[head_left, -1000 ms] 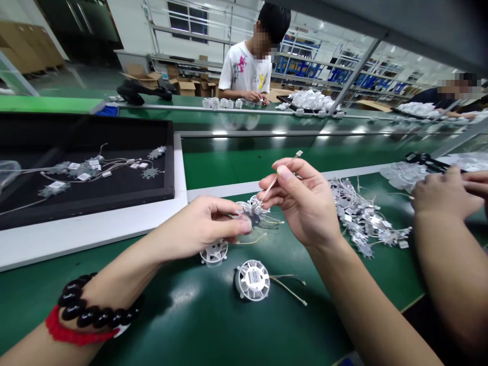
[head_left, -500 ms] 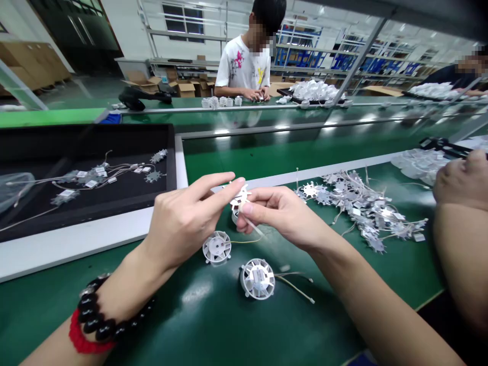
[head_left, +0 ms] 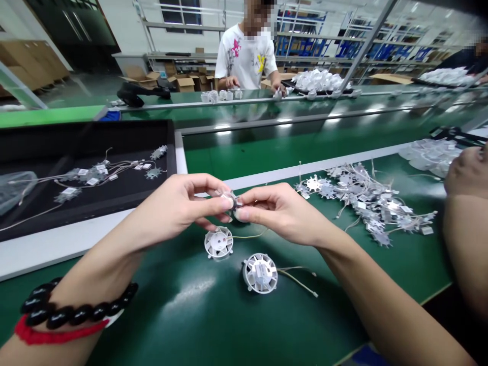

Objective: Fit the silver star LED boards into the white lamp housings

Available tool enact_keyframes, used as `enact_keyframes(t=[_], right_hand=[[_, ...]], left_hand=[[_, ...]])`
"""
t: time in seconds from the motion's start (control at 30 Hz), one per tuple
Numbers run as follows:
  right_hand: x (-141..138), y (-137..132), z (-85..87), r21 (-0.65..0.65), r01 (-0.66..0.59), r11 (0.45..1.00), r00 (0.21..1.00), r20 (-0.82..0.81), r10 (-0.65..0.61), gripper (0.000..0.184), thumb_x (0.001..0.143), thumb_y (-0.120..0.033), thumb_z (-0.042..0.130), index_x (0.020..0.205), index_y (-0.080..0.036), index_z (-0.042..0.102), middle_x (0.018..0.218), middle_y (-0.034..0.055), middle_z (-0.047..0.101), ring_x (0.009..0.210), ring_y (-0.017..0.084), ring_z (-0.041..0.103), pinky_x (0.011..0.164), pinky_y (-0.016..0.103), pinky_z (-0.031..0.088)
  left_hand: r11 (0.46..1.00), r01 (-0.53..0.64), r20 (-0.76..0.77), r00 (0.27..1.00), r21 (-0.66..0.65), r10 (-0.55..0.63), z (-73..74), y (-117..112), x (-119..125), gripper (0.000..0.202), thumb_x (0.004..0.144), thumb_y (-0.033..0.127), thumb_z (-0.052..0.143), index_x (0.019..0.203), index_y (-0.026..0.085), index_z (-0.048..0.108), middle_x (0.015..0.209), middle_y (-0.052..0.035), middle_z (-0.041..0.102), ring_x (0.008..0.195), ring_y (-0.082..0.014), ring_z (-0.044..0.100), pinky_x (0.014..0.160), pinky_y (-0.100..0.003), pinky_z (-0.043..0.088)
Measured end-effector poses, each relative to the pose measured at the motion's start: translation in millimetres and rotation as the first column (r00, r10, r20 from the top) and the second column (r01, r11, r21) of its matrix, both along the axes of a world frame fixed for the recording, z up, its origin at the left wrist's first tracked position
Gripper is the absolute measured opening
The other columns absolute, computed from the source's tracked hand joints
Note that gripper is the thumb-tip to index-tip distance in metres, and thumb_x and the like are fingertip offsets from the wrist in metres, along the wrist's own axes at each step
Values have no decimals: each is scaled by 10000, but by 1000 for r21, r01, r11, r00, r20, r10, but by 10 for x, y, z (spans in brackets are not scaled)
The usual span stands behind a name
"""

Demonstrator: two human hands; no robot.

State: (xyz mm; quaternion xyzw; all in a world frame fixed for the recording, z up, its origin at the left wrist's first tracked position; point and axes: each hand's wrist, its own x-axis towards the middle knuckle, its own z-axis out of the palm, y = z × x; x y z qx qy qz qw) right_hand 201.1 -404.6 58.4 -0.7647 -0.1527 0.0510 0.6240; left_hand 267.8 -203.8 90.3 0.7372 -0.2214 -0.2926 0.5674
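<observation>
The fingers (head_left: 221,204) of the left hand (head_left: 179,206) are nearly closed, thumb against fingertips, on a small grey piece (head_left: 231,200); the thumb and forefinger of the right hand (head_left: 276,206) pinch its right edge, so both hands hold it at once, raised above the green desk (head_left: 183,325). Its outline is mostly hidden by the fingertips. Just below the left fingertips, a white spoked frame (head_left: 218,243) lies flat on the desk, with a thin wire running out to its right. A second spoked frame (head_left: 261,273) lies nearer the wearer, apart from the first, a pale label at its centre and wires trailing right. A black bead bracelet (head_left: 78,315) and a red band (head_left: 57,333) circle the left wrist. To the right of the hands spreads a pile of silvery toothed pieces (head_left: 362,201) with wires and white tabs, and beyond it sit some translucent parts (head_left: 430,155) beside another person's forearm (head_left: 467,223). On the left, a black tray (head_left: 171,147) holds more toothed pieces (head_left: 89,175) and a clear bag (head_left: 15,188). Across the line, a co-worker (head_left: 247,56) stands near a heap of white parts (head_left: 320,80).
</observation>
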Motion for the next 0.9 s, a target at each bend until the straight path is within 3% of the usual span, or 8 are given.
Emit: enact_keyframes(t=[0.13,0.27,0.43,0.63,0.73,0.8,0.9], right_hand=[[-26,-42,39,-69,9,998,1000,9,-9,223,880,-286,678,1011,-140,785,893,59,757,734,160,618,652,280,461],[-30,-50,48,-108,22,994,999,33,-19,210,885,-260,647,970,-125,783,829,61,754,732,173,639,650,284,480],[-13,-23,29,-126,91,988,996,36,-87,222,910,-265,614,849,-109,760,793,67,737,621,127,575,532,243,415],[-7,3,4,-46,142,989,990,-10,-143,131,834,-258,723,836,-135,769,807,47,739,706,140,609,609,245,437],[4,10,1,-60,167,984,985,-25,-169,207,825,-319,737,767,-120,752,760,60,733,679,150,606,597,260,424],[16,15,-2,-71,170,983,984,-37,-173,258,826,-355,729,735,-114,739,722,60,721,658,147,593,595,268,418],[29,29,-14,-97,123,988,987,-93,-132,291,810,-386,740,704,-116,721,688,44,695,640,134,564,592,264,407]], left_hand=[[1000,18,-77,997,-16,-19,4,39,29,197,747,308,860,816,189,719,766,24,748,739,-136,729,604,-161,619],[999,7,-120,993,-50,-13,-22,40,36,214,776,290,840,956,232,739,815,30,748,756,-138,719,587,-191,635],[996,-29,-77,997,-88,22,-56,14,15,164,796,312,815,902,203,755,832,9,742,767,-130,696,571,-169,620],[989,-140,22,990,-53,141,-52,-82,-45,285,671,307,882,827,161,692,780,0,730,736,-157,694,525,-188,600],[991,-124,162,980,43,115,-18,-66,-102,306,717,380,828,889,181,672,784,-9,726,747,-194,703,556,-244,596],[979,-91,360,933,185,19,10,-23,-153,357,778,417,765,1065,231,663,823,-1,719,766,-207,700,618,-284,573],[873,-100,584,779,477,-230,38,54,-230,411,852,394,685,1247,319,600,832,12,698,759,-217,673,643,-303,484]])
